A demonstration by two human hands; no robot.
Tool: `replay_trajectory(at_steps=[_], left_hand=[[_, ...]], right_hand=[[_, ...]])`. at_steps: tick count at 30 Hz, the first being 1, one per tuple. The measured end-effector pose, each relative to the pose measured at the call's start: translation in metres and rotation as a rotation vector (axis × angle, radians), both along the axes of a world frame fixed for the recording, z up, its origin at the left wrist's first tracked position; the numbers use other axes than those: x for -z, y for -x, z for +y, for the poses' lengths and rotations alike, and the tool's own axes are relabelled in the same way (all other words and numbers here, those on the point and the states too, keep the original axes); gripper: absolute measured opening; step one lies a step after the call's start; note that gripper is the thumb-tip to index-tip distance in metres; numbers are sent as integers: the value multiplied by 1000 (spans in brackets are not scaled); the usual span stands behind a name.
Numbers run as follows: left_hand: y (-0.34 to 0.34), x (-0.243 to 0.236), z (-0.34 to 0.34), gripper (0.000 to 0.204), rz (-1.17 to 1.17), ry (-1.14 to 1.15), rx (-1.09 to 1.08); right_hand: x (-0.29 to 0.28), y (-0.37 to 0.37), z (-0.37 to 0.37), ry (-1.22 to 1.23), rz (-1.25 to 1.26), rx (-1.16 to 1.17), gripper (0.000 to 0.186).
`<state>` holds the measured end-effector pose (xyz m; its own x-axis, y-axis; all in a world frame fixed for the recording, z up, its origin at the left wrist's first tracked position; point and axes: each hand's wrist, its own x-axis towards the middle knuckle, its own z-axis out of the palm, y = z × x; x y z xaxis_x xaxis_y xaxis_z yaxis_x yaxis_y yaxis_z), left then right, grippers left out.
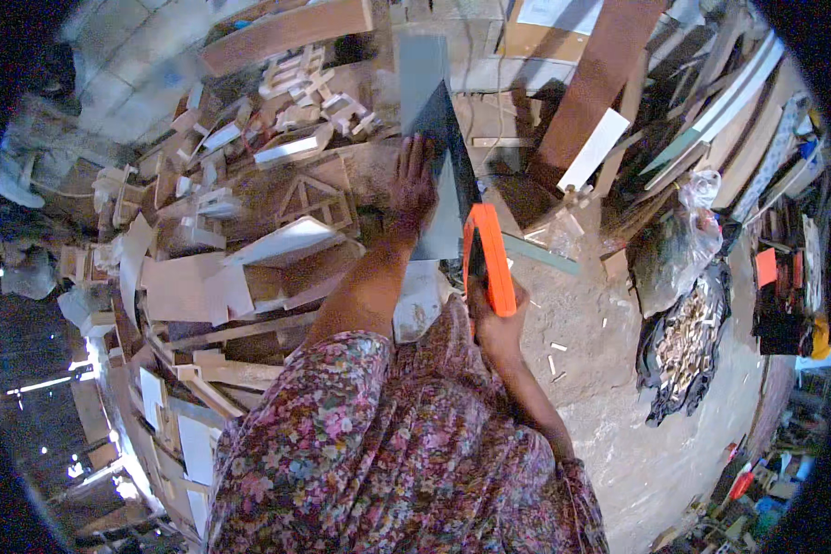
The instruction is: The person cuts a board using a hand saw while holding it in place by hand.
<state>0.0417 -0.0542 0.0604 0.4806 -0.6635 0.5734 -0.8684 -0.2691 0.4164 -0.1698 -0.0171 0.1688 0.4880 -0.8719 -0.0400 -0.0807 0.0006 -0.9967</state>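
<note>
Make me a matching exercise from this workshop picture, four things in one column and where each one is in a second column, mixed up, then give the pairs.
Things:
1. orange-handled hand saw
2. grey flat board
3. clear plastic bag
4. small wooden house-frame model

Places:
A. under the left hand
B. in the right hand
C. in the offcut pile left of the left hand
D. at the right, beside the leaning planks

Pairs: 1-B, 2-A, 3-D, 4-C

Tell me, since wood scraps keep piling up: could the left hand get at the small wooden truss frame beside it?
Probably yes. The left hand lies flat on the grey board, and the truss frame sits just to its left with nothing between.
</note>
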Motion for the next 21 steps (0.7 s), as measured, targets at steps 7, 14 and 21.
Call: replay_trajectory(at_steps=[7, 14, 21], left_hand=[[1, 7, 1, 43, 5, 9, 31], [-12, 6, -24, 37, 190, -385, -303], [-28, 35, -46, 36, 121, -175, -509]], right_hand=[[63, -86, -63, 157, -54, 219, 24], [59, -76, -61, 80, -44, -88, 16], [59, -72, -62, 127, -82, -147, 7]])
